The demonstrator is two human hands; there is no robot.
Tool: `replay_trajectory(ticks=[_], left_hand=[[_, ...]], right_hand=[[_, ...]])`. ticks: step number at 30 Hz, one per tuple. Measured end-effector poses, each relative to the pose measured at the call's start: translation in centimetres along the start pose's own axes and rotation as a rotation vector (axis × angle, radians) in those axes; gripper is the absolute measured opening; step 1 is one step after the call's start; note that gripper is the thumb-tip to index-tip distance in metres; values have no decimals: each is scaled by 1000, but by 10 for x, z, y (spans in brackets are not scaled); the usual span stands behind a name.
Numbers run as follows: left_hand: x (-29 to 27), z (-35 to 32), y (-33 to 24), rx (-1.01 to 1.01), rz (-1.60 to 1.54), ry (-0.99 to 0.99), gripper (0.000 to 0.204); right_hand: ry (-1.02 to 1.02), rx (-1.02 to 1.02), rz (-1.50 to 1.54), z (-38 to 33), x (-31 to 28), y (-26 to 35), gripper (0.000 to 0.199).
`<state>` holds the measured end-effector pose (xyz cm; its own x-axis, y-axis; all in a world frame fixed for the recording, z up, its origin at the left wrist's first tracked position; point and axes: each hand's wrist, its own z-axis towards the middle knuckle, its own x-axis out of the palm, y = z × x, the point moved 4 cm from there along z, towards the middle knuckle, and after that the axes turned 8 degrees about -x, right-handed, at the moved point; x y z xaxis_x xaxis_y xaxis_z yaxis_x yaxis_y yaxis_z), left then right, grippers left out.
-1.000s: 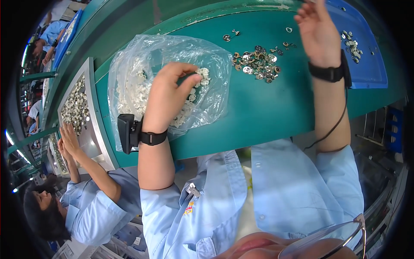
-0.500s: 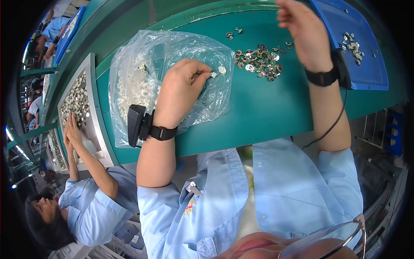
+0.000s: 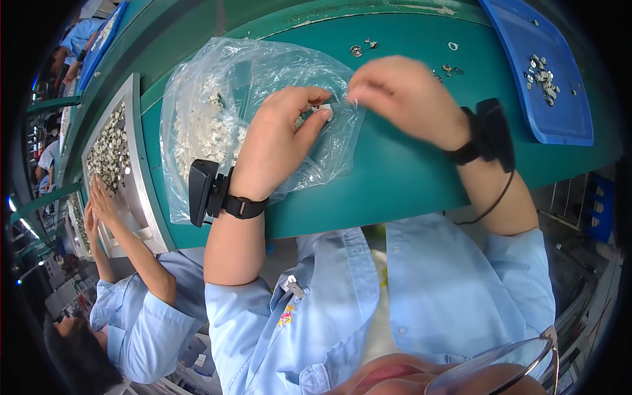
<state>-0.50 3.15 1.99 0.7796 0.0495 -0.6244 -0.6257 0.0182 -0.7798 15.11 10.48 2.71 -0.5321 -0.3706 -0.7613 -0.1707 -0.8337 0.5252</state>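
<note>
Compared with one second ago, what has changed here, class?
The bare right hand swung left and nearer the body, from beside the blue plastic tray to the right edge of the clear plastic bag. The bare left hand shifted slightly right, seeming to pinch a small white piece. Tray and bag stayed put.

The bench (image 3: 368, 201) was green; on it, the bag (image 3: 332, 155) was colourless and its parts (image 3: 197, 135) whitish; at the bench's right, the tray (image 3: 559, 125) was blue.

No legible text, labels or numbers.
</note>
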Motion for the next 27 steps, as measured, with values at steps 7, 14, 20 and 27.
replay_trajectory(ticks=[7,14,20,27], left_hand=[[-3,-1,-3,29,-36,-31,17],[-1,1,-9,82,-14,-30,16],[-5,-2,-10,87,-135,-144,19],[2,-6,-17,146,-415,-245,23]], right_hand=[[-344,149,121,-2,-40,-32,18],[-126,38,-361,9,-13,-51,21],[-238,238,117,2,-21,-39,18],[-194,257,820,0,-5,8,18]])
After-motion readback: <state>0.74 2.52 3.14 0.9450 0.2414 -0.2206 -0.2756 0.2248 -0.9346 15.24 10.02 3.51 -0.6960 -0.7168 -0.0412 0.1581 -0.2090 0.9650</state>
